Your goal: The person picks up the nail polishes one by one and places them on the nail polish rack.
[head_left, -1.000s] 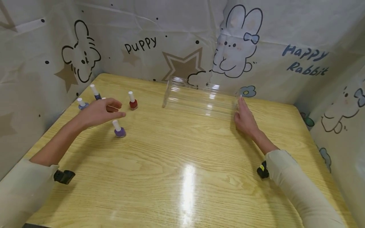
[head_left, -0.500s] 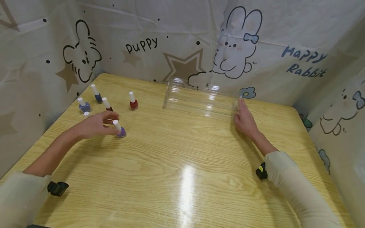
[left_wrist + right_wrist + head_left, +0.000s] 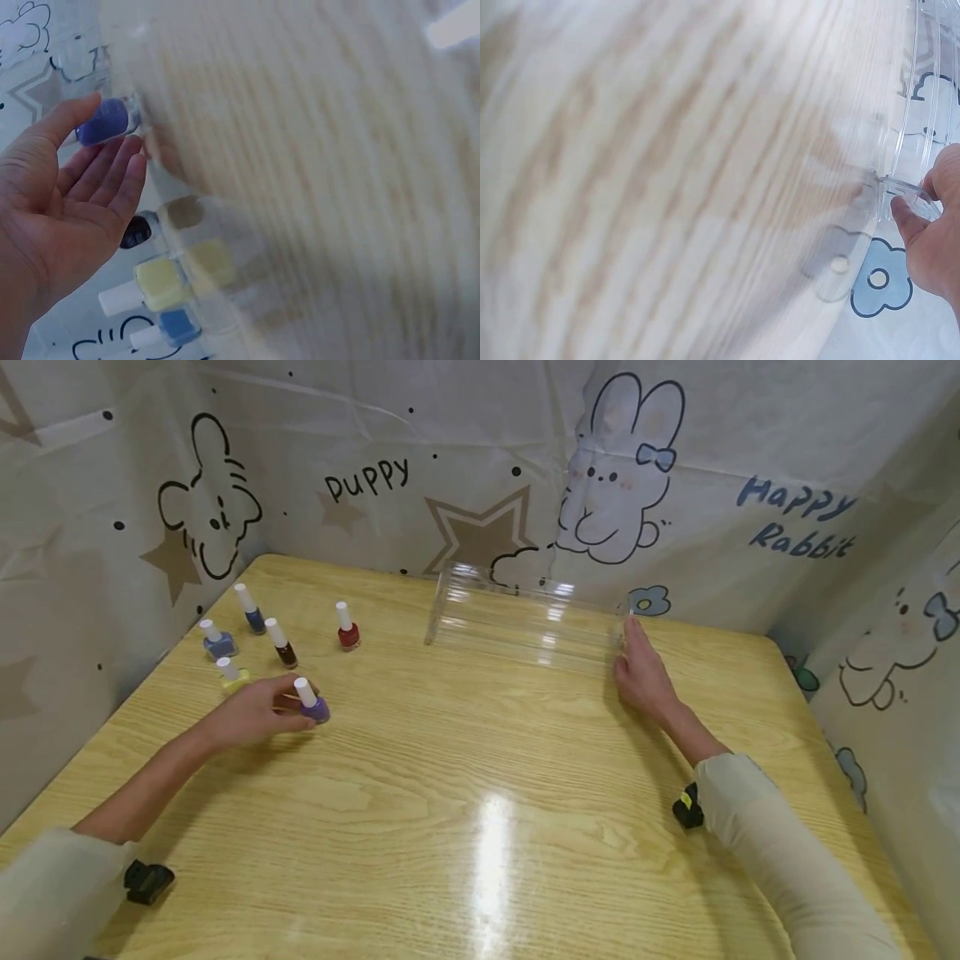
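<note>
My left hand [image 3: 251, 714] pinches a purple nail polish bottle [image 3: 317, 710] with a white cap, which stands on the table. In the left wrist view, the thumb lies on one side of the purple nail polish bottle [image 3: 105, 122] and the fingertips are at the other. Across the table, my right hand [image 3: 647, 672] grips the right end of a clear stepped display rack [image 3: 517, 622]. Seen from the right wrist, the thumb and a finger hold the rack's end panel [image 3: 904, 187]; the rest of the rack runs out of that view.
Around the left hand stand more polish bottles: dark red-brown [image 3: 285, 653], red [image 3: 348, 637], dark blue [image 3: 255, 620], light blue [image 3: 219, 643] and yellow [image 3: 234, 677], the last partly behind the hand. A printed cloth backdrop [image 3: 472, 468] borders the wooden table [image 3: 420, 827].
My left hand has come down and toward me from above the bottles, then closed round the purple nail polish bottle. The right hand and the rack have stayed in place.
</note>
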`<state>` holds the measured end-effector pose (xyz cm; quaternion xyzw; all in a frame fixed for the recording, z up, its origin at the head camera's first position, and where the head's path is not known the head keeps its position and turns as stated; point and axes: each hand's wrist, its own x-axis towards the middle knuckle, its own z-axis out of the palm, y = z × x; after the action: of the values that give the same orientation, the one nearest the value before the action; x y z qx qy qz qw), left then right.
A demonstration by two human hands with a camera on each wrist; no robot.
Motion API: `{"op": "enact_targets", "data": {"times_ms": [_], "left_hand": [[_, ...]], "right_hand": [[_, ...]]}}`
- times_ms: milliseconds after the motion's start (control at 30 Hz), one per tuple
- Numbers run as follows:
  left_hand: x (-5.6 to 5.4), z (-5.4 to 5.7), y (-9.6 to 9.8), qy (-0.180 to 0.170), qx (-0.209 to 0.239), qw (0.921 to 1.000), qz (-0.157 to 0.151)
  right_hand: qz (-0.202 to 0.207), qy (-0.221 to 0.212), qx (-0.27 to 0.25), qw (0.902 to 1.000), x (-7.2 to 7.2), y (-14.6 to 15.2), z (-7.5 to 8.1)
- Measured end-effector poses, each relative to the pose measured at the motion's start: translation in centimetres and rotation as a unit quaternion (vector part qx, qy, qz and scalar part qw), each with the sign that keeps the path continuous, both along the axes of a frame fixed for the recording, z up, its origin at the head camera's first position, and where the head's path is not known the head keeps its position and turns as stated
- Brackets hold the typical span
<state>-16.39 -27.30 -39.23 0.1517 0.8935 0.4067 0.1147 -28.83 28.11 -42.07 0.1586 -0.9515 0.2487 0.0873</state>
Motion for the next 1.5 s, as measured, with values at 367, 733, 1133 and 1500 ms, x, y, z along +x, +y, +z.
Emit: {"op": "enact_targets", "data": {"times_ms": [367,733,1133,1500], "left_hand": [[-0.2,-0.3,0.5,0.021,-0.031,0.9992,0.014],[-0.9,0.9,1.7,0.041,-0.021,0.9988,0.018],[-4.4,4.1,7.2,0.011,0.089,0.9949,0.045],[-10.3,5.5,13.6,0.009,0.155,0.9863,0.055]], "right_hand": [[-0.003,-0.007,-0.001,1.0,0.0,0.0,0.1],[-0.001,-0.007,0.002,1.0,-0.2,0.0,0.2],[0.003,-0.008,-0.002,1.0,-0.2,0.0,-0.2],[-0.004,0.0,-0.004,1.0,-0.1,0.1,0.0]]}}
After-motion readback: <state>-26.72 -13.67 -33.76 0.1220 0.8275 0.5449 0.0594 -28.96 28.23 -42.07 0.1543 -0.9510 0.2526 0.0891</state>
